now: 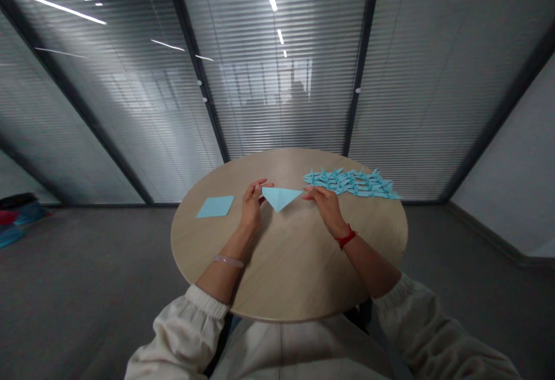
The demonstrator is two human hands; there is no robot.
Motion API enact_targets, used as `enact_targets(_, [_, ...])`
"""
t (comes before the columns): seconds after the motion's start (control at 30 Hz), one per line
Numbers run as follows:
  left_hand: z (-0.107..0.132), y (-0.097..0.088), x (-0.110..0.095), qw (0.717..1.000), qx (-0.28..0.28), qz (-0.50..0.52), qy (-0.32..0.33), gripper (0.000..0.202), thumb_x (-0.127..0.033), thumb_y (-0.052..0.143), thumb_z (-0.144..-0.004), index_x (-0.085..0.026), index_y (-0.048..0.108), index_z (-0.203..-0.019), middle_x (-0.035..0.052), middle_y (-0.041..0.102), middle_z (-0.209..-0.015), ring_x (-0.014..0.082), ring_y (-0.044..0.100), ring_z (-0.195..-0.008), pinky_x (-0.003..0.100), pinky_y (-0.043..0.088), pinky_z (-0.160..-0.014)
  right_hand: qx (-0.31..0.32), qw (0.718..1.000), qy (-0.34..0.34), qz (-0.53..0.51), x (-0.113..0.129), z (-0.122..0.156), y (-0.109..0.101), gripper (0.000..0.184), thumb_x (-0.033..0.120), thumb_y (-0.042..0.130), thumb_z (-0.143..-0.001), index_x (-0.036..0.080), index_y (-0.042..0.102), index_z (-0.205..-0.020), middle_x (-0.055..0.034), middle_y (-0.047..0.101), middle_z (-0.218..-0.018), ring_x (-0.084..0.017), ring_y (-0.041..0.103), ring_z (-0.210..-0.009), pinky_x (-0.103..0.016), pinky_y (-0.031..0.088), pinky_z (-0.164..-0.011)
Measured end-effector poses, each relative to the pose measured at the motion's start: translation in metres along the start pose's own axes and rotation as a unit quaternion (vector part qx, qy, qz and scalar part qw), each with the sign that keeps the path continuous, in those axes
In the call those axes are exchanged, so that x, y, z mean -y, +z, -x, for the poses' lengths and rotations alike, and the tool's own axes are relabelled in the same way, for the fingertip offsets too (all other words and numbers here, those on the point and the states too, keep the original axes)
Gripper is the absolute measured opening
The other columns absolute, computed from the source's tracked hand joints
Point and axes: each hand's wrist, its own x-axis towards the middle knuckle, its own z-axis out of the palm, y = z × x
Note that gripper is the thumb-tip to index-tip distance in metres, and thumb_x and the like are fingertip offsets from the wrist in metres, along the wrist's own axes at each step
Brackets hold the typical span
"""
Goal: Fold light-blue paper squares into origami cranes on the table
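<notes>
Between my two hands is a light blue sheet of origami paper [280, 198], folded into a triangle with its point toward me and a faint crease down the middle. My left hand [252, 202] pinches its left corner between thumb and fingers. At the right corner, my right hand [323, 202] grips the tip with its fingertips. The paper appears held slightly above the wooden table. To the left of my left hand lies a flat stack or sheet of blue square paper [215, 206]. Beyond my right hand, several folded blue paper cranes [353, 182] sit close together in rows.
The round wooden table [299, 276] has its near edge at my lap. Behind it stands a glass wall with blinds [286, 120] and dark frames. Dark and blue bags [21, 215] lie on the floor at far left. A white wall [515, 183] rises on the right.
</notes>
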Motion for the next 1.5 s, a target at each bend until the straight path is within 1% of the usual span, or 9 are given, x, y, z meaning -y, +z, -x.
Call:
enact_targets(0.17, [0.006, 0.009, -0.005, 0.999, 0.052, 0.001, -0.016, 0.04, -0.047, 0.06, -0.082, -0.016, 0.062, -0.106, 0.0087, 0.07, -0.089, 0.0169, 0.062, -0.08, 0.029, 0.046, -0.076, 0.137, 0.953, 0.219, -0.157, 0.001, 0.005, 0.003, 0.05, 0.061, 0.05, -0.084, 0.019, 0.066, -0.107, -0.0086, 0.073, -0.079, -0.021, 0.069, -0.072, -0.037, 0.055, -0.069])
enact_targets(0.23, [0.008, 0.011, -0.005, 0.998, 0.067, 0.002, -0.018, 0.041, -0.048, 0.062, -0.081, -0.016, 0.062, -0.106, 0.0077, 0.07, -0.085, 0.0162, 0.061, -0.076, 0.027, 0.046, -0.073, 0.212, 0.926, 0.255, -0.183, 0.002, 0.009, 0.006, 0.049, 0.059, 0.055, -0.082, 0.019, 0.065, -0.107, -0.0095, 0.073, -0.086, -0.023, 0.07, -0.076, -0.04, 0.056, -0.069])
enact_targets(0.33, [0.01, 0.013, -0.005, 0.995, 0.097, 0.009, -0.027, 0.044, -0.05, 0.064, -0.079, -0.017, 0.061, -0.107, 0.0059, 0.068, -0.082, 0.015, 0.059, -0.071, 0.025, 0.045, -0.066, 0.273, 0.917, 0.197, -0.215, 0.005, 0.012, 0.008, 0.042, 0.05, 0.067, -0.076, 0.021, 0.066, -0.107, -0.0076, 0.07, -0.103, -0.023, 0.067, -0.09, -0.039, 0.055, -0.078])
enact_targets(0.47, [0.013, 0.014, -0.006, 0.989, 0.138, 0.043, -0.044, 0.043, -0.049, 0.068, -0.077, -0.017, 0.062, -0.106, 0.0048, 0.068, -0.081, 0.0145, 0.06, -0.071, 0.024, 0.045, -0.066, 0.279, 0.928, 0.14, -0.202, 0.007, 0.013, 0.005, 0.037, 0.041, 0.075, -0.07, 0.024, 0.068, -0.102, -0.0038, 0.067, -0.11, -0.021, 0.061, -0.101, -0.033, 0.051, -0.084])
enact_targets(0.73, [0.017, 0.016, -0.007, 0.978, 0.174, 0.087, -0.074, 0.044, -0.045, 0.07, -0.077, -0.017, 0.062, -0.109, 0.0043, 0.067, -0.081, 0.0136, 0.06, -0.07, 0.024, 0.047, -0.065, 0.347, 0.888, 0.17, -0.25, 0.011, 0.02, 0.014, 0.03, 0.043, 0.07, -0.076, 0.022, 0.068, -0.098, -0.0037, 0.065, -0.095, -0.018, 0.06, -0.085, -0.032, 0.051, -0.078])
enact_targets(0.93, [0.015, 0.016, -0.006, 0.974, 0.189, 0.092, -0.08, 0.047, -0.046, 0.068, -0.078, -0.019, 0.059, -0.116, 0.0064, 0.068, -0.092, 0.0161, 0.062, -0.08, 0.026, 0.048, -0.07, 0.32, 0.908, 0.157, -0.222, 0.015, 0.017, 0.01, 0.038, 0.039, 0.075, -0.072, 0.022, 0.067, -0.106, -0.0052, 0.065, -0.099, -0.014, 0.059, -0.078, -0.027, 0.049, -0.07])
enact_targets(1.17, [0.012, 0.011, 0.0, 0.983, 0.152, 0.014, -0.103, 0.055, -0.057, 0.056, -0.083, -0.034, 0.047, -0.133, 0.0075, 0.059, -0.126, 0.0195, 0.061, -0.1, 0.031, 0.05, -0.077, 0.173, 0.946, 0.139, -0.236, 0.006, 0.008, 0.007, 0.041, 0.034, 0.076, -0.068, 0.025, 0.065, -0.106, -0.0015, 0.065, -0.085, -0.012, 0.057, -0.063, -0.03, 0.049, -0.067])
enact_targets(1.33, [0.013, 0.011, -0.001, 0.982, 0.17, -0.011, -0.081, 0.075, -0.043, 0.074, -0.073, -0.031, 0.041, -0.139, 0.0116, 0.054, -0.13, 0.02, 0.062, -0.098, 0.031, 0.052, -0.077, 0.106, 0.957, 0.142, -0.23, 0.007, 0.008, 0.006, 0.053, 0.035, 0.076, -0.066, 0.025, 0.06, -0.115, 0.0008, 0.064, -0.081, -0.012, 0.057, -0.062, -0.028, 0.048, -0.065])
enact_targets(1.5, [0.011, 0.01, 0.002, 0.986, 0.16, -0.029, -0.04, 0.073, -0.029, 0.081, -0.064, -0.027, 0.053, -0.131, 0.011, 0.053, -0.134, 0.0188, 0.063, -0.098, 0.034, 0.05, -0.087, 0.076, 0.973, 0.111, -0.19, 0.003, 0.005, 0.006, 0.052, 0.038, 0.075, -0.065, 0.025, 0.06, -0.113, 0.0024, 0.062, -0.077, -0.013, 0.056, -0.064, -0.028, 0.046, -0.065])
